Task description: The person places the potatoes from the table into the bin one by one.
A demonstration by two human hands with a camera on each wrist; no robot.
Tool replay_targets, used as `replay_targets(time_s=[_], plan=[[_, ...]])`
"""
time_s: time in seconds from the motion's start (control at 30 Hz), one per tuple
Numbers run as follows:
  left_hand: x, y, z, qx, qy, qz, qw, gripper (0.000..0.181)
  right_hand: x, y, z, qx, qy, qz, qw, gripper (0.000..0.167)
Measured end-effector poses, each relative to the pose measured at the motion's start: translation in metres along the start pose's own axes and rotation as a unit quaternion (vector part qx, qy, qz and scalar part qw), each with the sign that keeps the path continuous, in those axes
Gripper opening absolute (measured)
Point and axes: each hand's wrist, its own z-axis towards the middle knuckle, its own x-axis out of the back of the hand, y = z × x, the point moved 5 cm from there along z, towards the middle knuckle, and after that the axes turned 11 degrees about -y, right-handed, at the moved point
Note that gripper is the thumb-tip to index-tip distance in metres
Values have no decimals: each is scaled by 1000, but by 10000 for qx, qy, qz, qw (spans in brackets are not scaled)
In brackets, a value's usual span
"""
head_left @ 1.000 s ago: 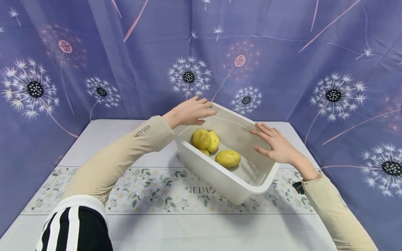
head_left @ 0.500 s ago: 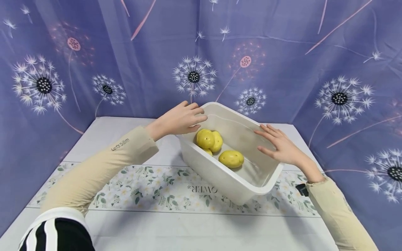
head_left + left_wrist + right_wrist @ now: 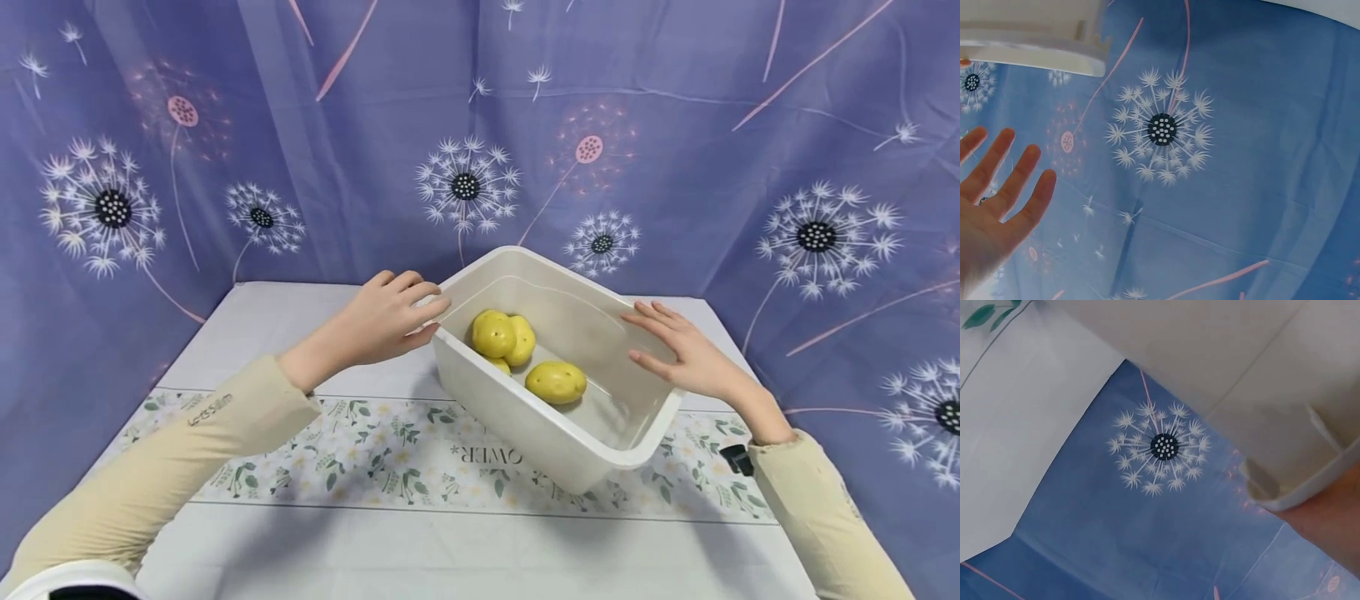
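A white plastic tub (image 3: 498, 404) sits at an angle on the table. Inside it, one yellow potato (image 3: 556, 382) lies alone near the middle, while a few others (image 3: 494, 334) cluster at the left end, one partly hidden by the near wall. My left hand (image 3: 378, 321) is by the tub's left corner with loosely bent fingers and holds nothing; the left wrist view shows its fingers (image 3: 1027, 165) spread apart from the rim. At the right end, my right hand (image 3: 682, 354) reaches over the rim with extended fingers. In the right wrist view the tub's wall hides most of that hand.
A pale table (image 3: 360, 550) with a floral printed band (image 3: 360, 450) lies under the tub. Purple dandelion-print curtains (image 3: 360, 167) close off the back and both sides. A small black strap piece (image 3: 737, 459) shows at the right wrist.
My left hand has moved left and down, from above the tub's left end to beside its corner. The right hand stays near the right rim. The potatoes keep their arrangement.
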Motion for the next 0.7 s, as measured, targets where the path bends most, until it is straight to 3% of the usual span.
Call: replay_targets(time_s=[0.27,0.4,0.57,0.7], plan=[[-2,-5,-39,171,176,-252,9994,28,2,5,-12,54,-7,306,9995,50],[-3,-12,-63,505,180,-418,9977,37,4,9,-20,44,13,540,9985,49],[-6,-23,-91,1248,-333,-688,9892,39,7,21,-35,-231,102,739,9969,46],[-10,-28,-116,1869,-757,-862,9757,38,7,36,-48,-524,220,730,9957,45]])
